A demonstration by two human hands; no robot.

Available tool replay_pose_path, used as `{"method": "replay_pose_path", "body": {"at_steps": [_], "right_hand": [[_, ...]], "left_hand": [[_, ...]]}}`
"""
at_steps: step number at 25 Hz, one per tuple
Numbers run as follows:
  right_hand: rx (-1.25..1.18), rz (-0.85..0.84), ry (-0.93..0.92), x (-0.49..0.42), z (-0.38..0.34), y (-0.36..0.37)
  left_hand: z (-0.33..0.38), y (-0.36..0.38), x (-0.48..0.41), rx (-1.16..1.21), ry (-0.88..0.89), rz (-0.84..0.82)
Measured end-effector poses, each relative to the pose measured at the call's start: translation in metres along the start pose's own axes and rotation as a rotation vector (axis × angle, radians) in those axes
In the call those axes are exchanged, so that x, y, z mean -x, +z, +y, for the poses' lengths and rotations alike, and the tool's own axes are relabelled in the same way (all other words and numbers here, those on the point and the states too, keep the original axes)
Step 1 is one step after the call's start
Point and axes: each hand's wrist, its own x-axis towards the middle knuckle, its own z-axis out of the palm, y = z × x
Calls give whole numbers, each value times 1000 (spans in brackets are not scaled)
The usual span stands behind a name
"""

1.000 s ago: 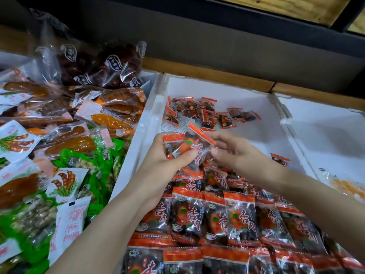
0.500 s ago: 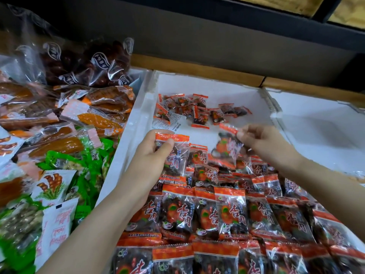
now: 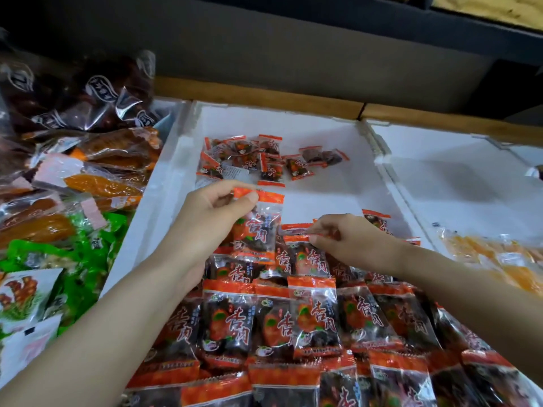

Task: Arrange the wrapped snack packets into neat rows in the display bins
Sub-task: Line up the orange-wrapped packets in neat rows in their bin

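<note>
White foam forms the display bin [image 3: 320, 198], its floor bare just beyond the fingers. Orange-and-black packet rows [image 3: 311, 321] overlap like shingles on the near side of the fingertips, and a loose heap [image 3: 246, 157] sits well beyond them. The left hand [image 3: 211, 218] pinches a lifted packet [image 3: 258, 227] by its orange top seal, thumb against curled fingers. The right hand [image 3: 349, 242], just beside it, pinches the top edge of a laid packet [image 3: 308, 257] in the farthest row. The step looks like extending that row. Next, the lifted packet needs laying flush beside the right fingers, seals aligned.
</note>
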Motion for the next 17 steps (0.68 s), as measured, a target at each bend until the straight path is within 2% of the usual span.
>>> {"method": "replay_pose_path", "body": {"at_steps": [2, 5, 7, 9, 11, 14, 17], "right_hand": [[-94, 79, -29, 2, 0, -3], [-489, 244, -113, 8, -11, -16], [-630, 206, -195, 13, -19, -27], [-571, 133, -244, 16, -18, -32], [-511, 137, -183, 15, -6, -35], [-401, 247, -45, 8, 25, -36], [-268, 241, -3, 5, 39, -30]], "left_hand": [[8, 8, -7, -9, 47, -10], [19, 24, -15, -50, 106, -103], [23, 37, -17, -112, 155, -166], [22, 50, -18, -166, 211, -203], [14, 56, -20, -274, 217, -229], [-5, 52, -24, -668, 168, -354], [-15, 48, -24, -959, 106, -526]]}}
